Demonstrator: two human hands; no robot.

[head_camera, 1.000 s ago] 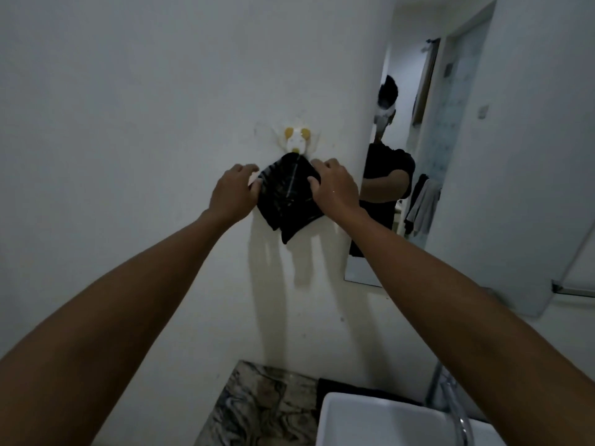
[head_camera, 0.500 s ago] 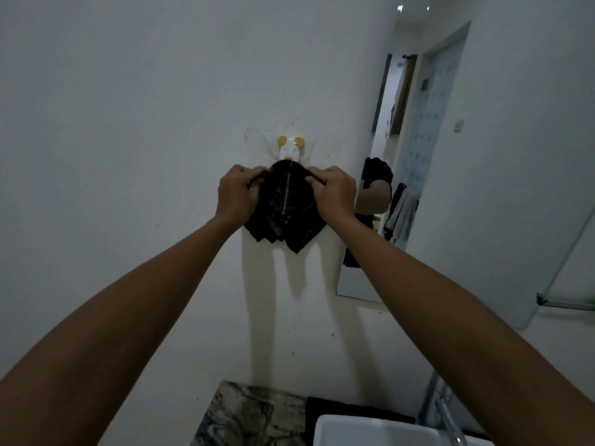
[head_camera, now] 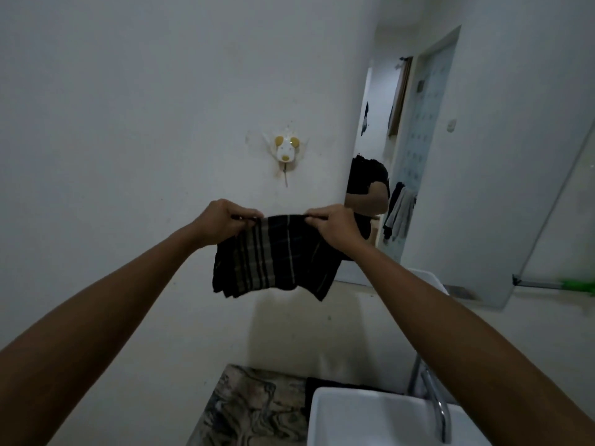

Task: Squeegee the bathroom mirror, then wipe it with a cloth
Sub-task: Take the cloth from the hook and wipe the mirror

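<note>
A dark checked cloth (head_camera: 273, 255) hangs spread between my two hands, in front of the white wall. My left hand (head_camera: 223, 220) pinches its upper left edge and my right hand (head_camera: 331, 225) pinches its upper right edge. The cloth is free of the white dog-shaped wall hook (head_camera: 285, 152), which sits bare above it. The mirror (head_camera: 483, 156) fills the wall to the right and reflects a doorway and part of a person in a dark shirt. No squeegee can be made out with certainty.
A white basin (head_camera: 370, 416) with a chrome tap (head_camera: 434, 400) sits below on a marbled counter (head_camera: 251, 410). A metal rail with something green (head_camera: 576, 284) at its end shows at the mirror's lower right.
Both hands lifted the cloth off the dog hook and brought it down and toward me. It now hangs spread out between them, and the hook is bare.
</note>
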